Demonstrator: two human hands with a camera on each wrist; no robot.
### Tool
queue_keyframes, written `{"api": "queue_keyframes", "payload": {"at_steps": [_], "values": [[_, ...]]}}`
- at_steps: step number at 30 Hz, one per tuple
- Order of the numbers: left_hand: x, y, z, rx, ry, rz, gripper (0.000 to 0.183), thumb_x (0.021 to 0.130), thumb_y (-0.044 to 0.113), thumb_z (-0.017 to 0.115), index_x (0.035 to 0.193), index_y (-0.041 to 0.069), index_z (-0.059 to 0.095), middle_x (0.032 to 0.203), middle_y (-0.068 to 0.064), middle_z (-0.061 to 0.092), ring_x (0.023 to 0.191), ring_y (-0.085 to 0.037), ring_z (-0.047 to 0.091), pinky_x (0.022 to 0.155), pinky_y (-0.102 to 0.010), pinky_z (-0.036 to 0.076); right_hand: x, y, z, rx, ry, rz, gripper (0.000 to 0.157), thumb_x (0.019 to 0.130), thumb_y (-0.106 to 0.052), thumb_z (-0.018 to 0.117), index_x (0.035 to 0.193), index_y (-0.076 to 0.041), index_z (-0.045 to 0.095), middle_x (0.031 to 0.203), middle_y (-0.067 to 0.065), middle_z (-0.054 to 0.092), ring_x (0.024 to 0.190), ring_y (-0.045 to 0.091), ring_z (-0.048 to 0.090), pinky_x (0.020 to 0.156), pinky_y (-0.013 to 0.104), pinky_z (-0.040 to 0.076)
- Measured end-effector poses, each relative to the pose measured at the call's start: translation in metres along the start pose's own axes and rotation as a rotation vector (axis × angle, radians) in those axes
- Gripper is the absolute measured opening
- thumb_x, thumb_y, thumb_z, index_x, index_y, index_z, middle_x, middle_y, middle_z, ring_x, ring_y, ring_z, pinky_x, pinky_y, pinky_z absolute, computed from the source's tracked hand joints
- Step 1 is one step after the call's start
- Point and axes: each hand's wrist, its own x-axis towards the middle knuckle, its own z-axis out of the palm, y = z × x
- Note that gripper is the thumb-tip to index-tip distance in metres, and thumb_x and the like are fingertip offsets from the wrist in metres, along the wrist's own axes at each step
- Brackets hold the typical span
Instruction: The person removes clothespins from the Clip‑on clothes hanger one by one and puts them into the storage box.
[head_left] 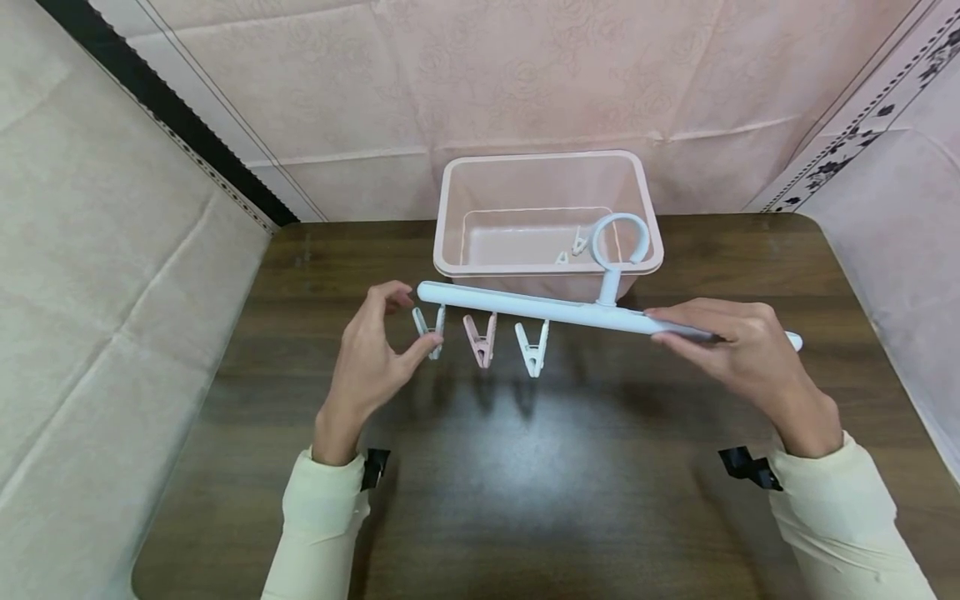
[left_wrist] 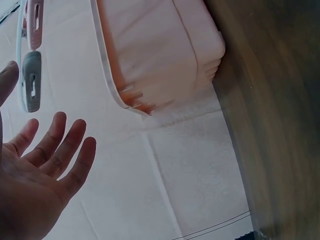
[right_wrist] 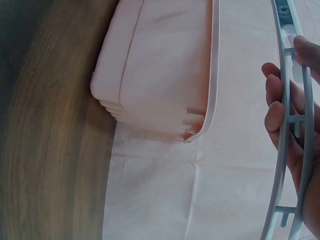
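A light-blue hanger (head_left: 517,304) with a round hook (head_left: 597,242) is held up, slightly tilted, above the table. My right hand (head_left: 738,342) grips its right part between thumb and fingers; the right wrist view shows the slotted underside. From the bar's left half hang a blue-grey clothespin (head_left: 440,321), a pink clothespin (head_left: 483,350) and a whitish clothespin (head_left: 533,360). My left hand (head_left: 371,358) is around the blue-grey one at the bar's left end, fingers spread. In the left wrist view, its thumb lies close beside that clothespin; contact cannot be told.
Behind the hanger stands a pale pink plastic bin (head_left: 480,271) at the table's back edge. Small whitish clothespins (head_left: 579,244) lie inside it. Beneath everything is a dark wooden table (head_left: 525,500), with patterned cloth (head_left: 525,75) hanging behind it and at the sides.
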Motion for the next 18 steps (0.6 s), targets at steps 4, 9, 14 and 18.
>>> {"api": "queue_keyframes", "payload": {"at_steps": [4, 9, 14, 18], "values": [[-0.003, -0.001, 0.003, -0.011, -0.015, -0.032, 0.064, 0.079, 0.018, 0.087, 0.126, -0.003, 0.048, 0.106, -0.016, 0.058, 0.099, -0.03, 0.057, 0.086, -0.043, 0.048, 0.001, 0.001, -0.001, 0.01, 0.002, 0.0, 0.043, 0.096, -0.045, 0.065, 0.095, -0.004, 0.08, 0.087, 0.005, 0.075, 0.077, 0.001, 0.065, 0.068, 0.009, 0.045], [-0.005, -0.002, 0.009, -0.045, -0.034, -0.042, 0.066, 0.078, 0.017, 0.089, 0.125, -0.004, 0.048, 0.102, -0.015, 0.057, 0.095, -0.03, 0.057, 0.082, -0.043, 0.05, 0.0, 0.004, -0.002, -0.002, 0.001, 0.003, 0.043, 0.095, -0.046, 0.065, 0.096, -0.005, 0.081, 0.088, 0.004, 0.075, 0.079, 0.001, 0.065, 0.069, 0.009, 0.045], [-0.009, -0.003, 0.014, -0.034, -0.065, -0.066, 0.066, 0.081, 0.022, 0.086, 0.127, -0.003, 0.047, 0.1, -0.015, 0.058, 0.087, -0.028, 0.056, 0.075, -0.04, 0.049, -0.002, 0.004, -0.002, 0.01, 0.007, 0.007, 0.042, 0.095, -0.044, 0.067, 0.096, -0.004, 0.08, 0.088, 0.005, 0.075, 0.079, 0.002, 0.065, 0.069, 0.009, 0.044], [-0.011, -0.003, 0.017, -0.03, -0.068, -0.063, 0.064, 0.083, 0.024, 0.085, 0.127, -0.003, 0.047, 0.097, -0.014, 0.058, 0.08, -0.026, 0.053, 0.069, -0.037, 0.045, -0.004, 0.007, -0.004, 0.023, -0.002, 0.012, 0.037, 0.094, -0.04, 0.069, 0.099, -0.005, 0.08, 0.09, 0.004, 0.075, 0.076, 0.002, 0.063, 0.068, 0.01, 0.044]]}}
